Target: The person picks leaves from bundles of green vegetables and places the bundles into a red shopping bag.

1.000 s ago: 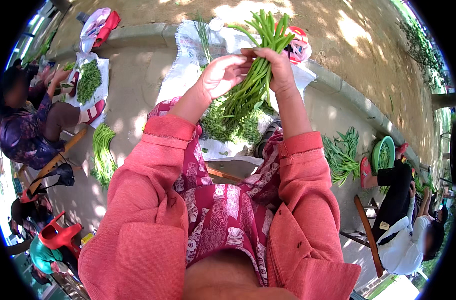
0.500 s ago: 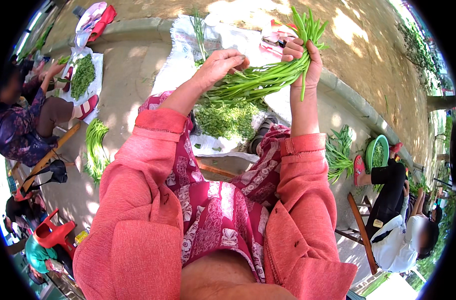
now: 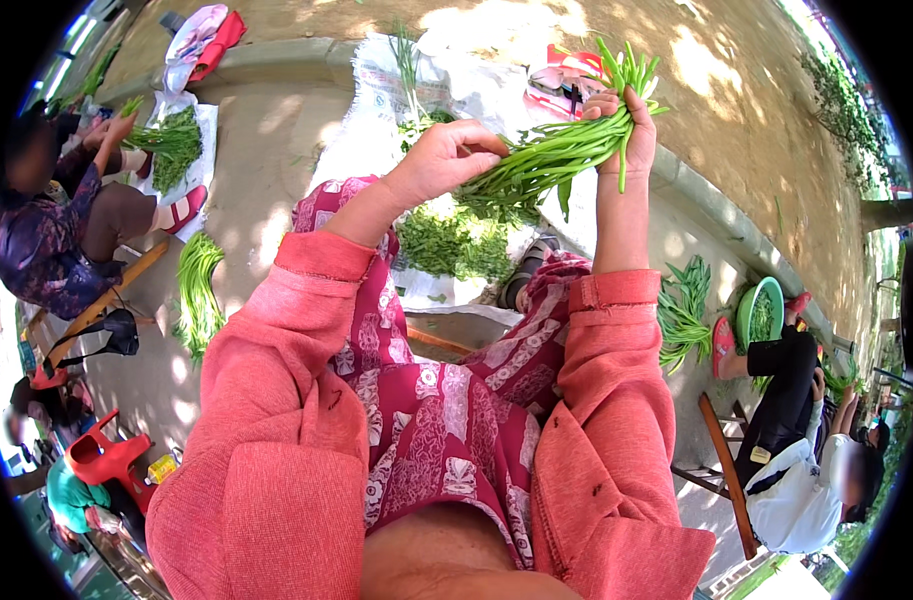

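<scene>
My right hand is wrapped round a bunch of long green vegetable stems, held up at chest height. Cut-looking stem ends stick out above the fist, while the thinner ends trail toward my left. At that trailing end my left hand is closed in a pinch; what its fingertips hold, if anything, is too small to make out. Below the bunch, a heap of short green pieces lies on a white woven sack between my feet.
Bundles of long greens lie on the ground at left and right. A green basin stands at the right. A concrete kerb curves behind the sack. People sit working with greens on both sides; a red plastic stool is at lower left.
My left hand has shifted slightly right and down along the trailing stems, its fingers now closer to the bunch. The right hand keeps its hold, and the bunch has tilted a little.
</scene>
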A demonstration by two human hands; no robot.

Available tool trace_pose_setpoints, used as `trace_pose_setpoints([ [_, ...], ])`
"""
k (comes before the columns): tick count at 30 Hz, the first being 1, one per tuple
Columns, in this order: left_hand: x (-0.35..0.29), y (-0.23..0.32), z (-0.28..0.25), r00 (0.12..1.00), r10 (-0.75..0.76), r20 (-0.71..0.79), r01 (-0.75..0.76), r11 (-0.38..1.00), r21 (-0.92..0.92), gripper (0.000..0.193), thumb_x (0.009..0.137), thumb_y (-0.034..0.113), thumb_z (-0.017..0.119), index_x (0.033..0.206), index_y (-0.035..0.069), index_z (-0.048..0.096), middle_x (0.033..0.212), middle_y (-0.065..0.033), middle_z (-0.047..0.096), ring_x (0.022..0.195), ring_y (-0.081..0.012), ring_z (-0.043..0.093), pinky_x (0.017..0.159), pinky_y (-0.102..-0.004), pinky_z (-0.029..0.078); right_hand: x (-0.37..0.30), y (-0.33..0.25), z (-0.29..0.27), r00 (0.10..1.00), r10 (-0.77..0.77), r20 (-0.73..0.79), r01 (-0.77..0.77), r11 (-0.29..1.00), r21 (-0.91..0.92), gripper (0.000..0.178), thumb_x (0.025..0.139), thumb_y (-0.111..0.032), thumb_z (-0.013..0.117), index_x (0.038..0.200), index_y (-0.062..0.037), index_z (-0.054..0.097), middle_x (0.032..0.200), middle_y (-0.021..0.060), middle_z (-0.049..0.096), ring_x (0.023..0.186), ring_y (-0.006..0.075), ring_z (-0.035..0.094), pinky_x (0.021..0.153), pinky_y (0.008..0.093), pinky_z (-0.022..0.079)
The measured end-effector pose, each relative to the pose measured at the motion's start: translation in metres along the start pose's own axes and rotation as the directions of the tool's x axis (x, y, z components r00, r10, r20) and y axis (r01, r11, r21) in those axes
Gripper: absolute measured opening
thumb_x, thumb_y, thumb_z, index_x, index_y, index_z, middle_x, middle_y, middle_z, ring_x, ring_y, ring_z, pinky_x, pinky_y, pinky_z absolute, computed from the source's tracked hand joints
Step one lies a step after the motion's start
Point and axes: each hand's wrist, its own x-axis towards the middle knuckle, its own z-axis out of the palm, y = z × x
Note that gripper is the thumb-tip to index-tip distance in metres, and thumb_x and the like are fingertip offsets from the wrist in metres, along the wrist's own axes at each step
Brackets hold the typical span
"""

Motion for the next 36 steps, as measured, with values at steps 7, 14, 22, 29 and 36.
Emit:
trace_pose_setpoints([
  [7,-0.008,-0.001,-0.003,0.985,-0.161,0.064,0.158,0.986,0.063,0.014,0.078,0.010,0.064,0.088,0.000,0.064,0.075,-0.0022,0.062,0.069,-0.0100,0.056,0.066,-0.0236,0.046,0.002,0.006,0.002,0.992,-0.066,-0.106,0.046,0.982,-0.181,0.014,0.084,-0.015,0.053,0.080,-0.0022,0.050,0.068,0.0068,0.052,0.062,0.0186,0.053,0.062,0.0376,0.049],
  [14,-0.009,0.019,-0.025,0.803,-0.528,0.276,0.596,0.728,-0.339,0.015,0.081,0.011,0.059,0.088,-0.002,0.060,0.072,-0.0069,0.061,0.059,-0.0132,0.058,0.050,-0.0262,0.049,-0.005,0.009,0.013,0.954,-0.233,-0.189,0.098,0.838,-0.537,0.012,0.083,-0.014,0.055,0.082,-0.0028,0.054,0.067,0.0088,0.057,0.057,0.0230,0.059,0.059,0.0402,0.053],
  [22,-0.014,0.010,-0.012,0.771,-0.478,0.421,0.636,0.536,-0.555,0.023,0.084,0.014,0.053,0.092,-0.007,0.058,0.072,-0.0142,0.060,0.059,-0.0206,0.061,0.050,-0.0330,0.054,-0.009,0.006,0.015,0.945,-0.239,-0.224,0.094,0.853,-0.513,0.011,0.083,-0.014,0.056,0.080,-0.0036,0.053,0.066,0.0086,0.057,0.057,0.0217,0.058,0.061,0.0414,0.054],
  [29,-0.020,0.005,-0.008,0.782,-0.526,0.335,0.623,0.646,-0.440,0.023,0.081,0.008,0.048,0.094,-0.008,0.057,0.079,-0.0174,0.061,0.064,-0.0222,0.061,0.055,-0.0336,0.054,-0.014,-0.005,0.012,0.918,-0.299,-0.259,0.142,0.861,-0.489,0.012,0.082,-0.014,0.057,0.077,-0.0042,0.052,0.066,0.0091,0.057,0.059,0.0220,0.058,0.061,0.0416,0.052],
  [36,-0.026,-0.014,-0.014,0.786,-0.559,0.265,0.616,0.667,-0.420,0.014,0.082,0.009,0.052,0.089,-0.001,0.059,0.086,-0.0108,0.062,0.068,-0.0187,0.061,0.062,-0.0316,0.052,-0.017,-0.017,0.002,0.932,-0.287,-0.222,0.146,0.857,-0.495,0.011,0.080,-0.014,0.058,0.079,-0.0042,0.054,0.068,0.0097,0.060,0.058,0.0230,0.060,0.062,0.0422,0.054],
])
